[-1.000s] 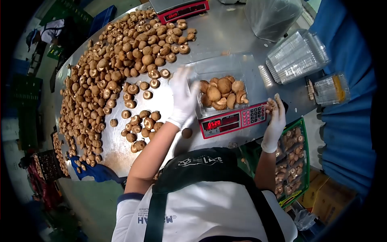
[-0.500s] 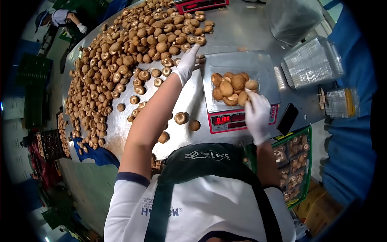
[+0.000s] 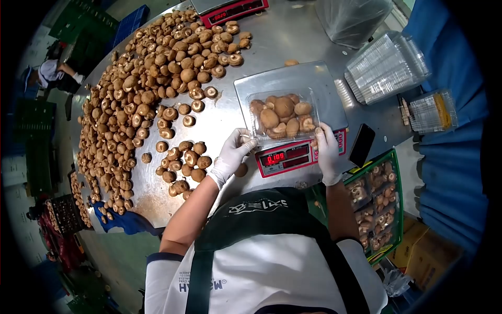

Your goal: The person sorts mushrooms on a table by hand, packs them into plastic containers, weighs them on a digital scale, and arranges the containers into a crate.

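Note:
A clear plastic tray of brown mushrooms [image 3: 284, 107] is over the metal plate of a red scale [image 3: 286, 159] with lit red digits. My left hand [image 3: 233, 155], in a white glove, pinches the tray's near left corner. At the near right corner, my gloved right hand [image 3: 328, 153] grips the tray's edge between thumb and fingers. Beyond my left arm lies a small group of loose mushrooms [image 3: 184, 163], and a large heap of mushrooms [image 3: 141, 94] spreads over the left of the metal table [image 3: 272, 42].
Stacked clear trays [image 3: 387, 68] and a plastic bag [image 3: 351, 21] stand at the right. A phone [image 3: 362, 145] lies beside the scale. Below it is a green crate [image 3: 400, 204] of packed mushrooms. Another scale [image 3: 235, 11] is at the back. A co-worker [image 3: 48, 73] is at far left.
My left hand has come back from the mushroom heap to the tray's left corner. My right hand has shifted from the mushrooms to its right corner. The lid area no longer stands open behind the tray.

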The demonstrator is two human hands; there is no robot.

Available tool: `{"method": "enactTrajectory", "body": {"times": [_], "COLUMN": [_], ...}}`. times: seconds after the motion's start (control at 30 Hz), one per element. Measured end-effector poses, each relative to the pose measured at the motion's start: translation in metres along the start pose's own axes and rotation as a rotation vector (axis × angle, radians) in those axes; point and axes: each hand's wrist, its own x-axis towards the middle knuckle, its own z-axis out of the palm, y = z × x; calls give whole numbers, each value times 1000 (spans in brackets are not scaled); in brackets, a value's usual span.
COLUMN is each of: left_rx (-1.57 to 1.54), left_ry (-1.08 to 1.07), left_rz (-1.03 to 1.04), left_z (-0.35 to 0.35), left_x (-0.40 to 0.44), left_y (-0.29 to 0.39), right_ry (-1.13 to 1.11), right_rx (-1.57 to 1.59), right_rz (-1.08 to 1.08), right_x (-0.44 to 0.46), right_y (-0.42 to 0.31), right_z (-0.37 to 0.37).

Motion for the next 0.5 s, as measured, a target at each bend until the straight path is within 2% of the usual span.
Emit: {"method": "enactTrajectory", "body": {"times": [0.13, 0.2, 0.27, 0.37, 0.47, 0.5], "left_rx": [-276, -343, -488, -319, -156, -73], "left_ry": [45, 37, -2, -1, 198, 270], "left_rz": [-35, 60, 59, -38, -81, -21], "left_z": [11, 17, 15, 7, -3, -24], "left_x": [2, 3, 8, 1, -31, -34], "left_y": [-1, -10, -19, -16, 16, 3], "right_ry": [-5, 30, 38, 28, 117, 173], "right_rx": [161, 234, 269, 246, 275, 314], "right_rz": [-73, -92, -69, -77, -26, -29], "right_x": [1, 3, 9, 4, 2, -1], "right_y": [-1, 6, 6, -5, 13, 21], "right_z": [5, 9, 10, 4, -17, -28]}}
